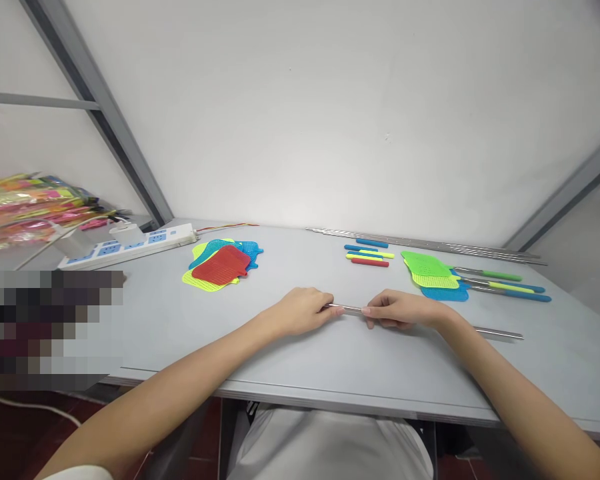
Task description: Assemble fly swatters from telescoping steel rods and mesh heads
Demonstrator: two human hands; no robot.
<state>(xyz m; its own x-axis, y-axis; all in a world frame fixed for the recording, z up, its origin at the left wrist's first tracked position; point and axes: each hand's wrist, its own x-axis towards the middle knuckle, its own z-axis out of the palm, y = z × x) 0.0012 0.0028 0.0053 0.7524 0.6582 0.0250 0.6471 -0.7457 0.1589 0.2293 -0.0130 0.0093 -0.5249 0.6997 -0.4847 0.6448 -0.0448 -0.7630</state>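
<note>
At the far left, a blurred bundle [35, 207] of brightly colored pieces lies in glossy clear wrapping beside a white power strip [176, 233] with pale blue socket panels. Next, flat mesh paddles [221, 265] in red, yellow, teal and blue overlap in a fan on the smooth gray tabletop [280, 363]; each is thin, finely perforated and rounded, and some show a short neck. The left hand [307, 309] pinches one end of a slim metal rod [351, 309] between thumb and index finger. The rod is straight, silvery and polished, and sits near the front edge, between the two hands. Behind it lie short, smooth, round-ended handles [370, 263] in blue, yellow and red. The right hand [399, 309] closes thumb and fingertips on the rod. A bright metal length [500, 333] emerges beyond the right wrist, in line with the rod; whether they are one piece is hidden. Behind, swatters [427, 264] combine mesh heads, metal shafts and colored handles; thin metal rods [430, 244] lie along the rear.
</note>
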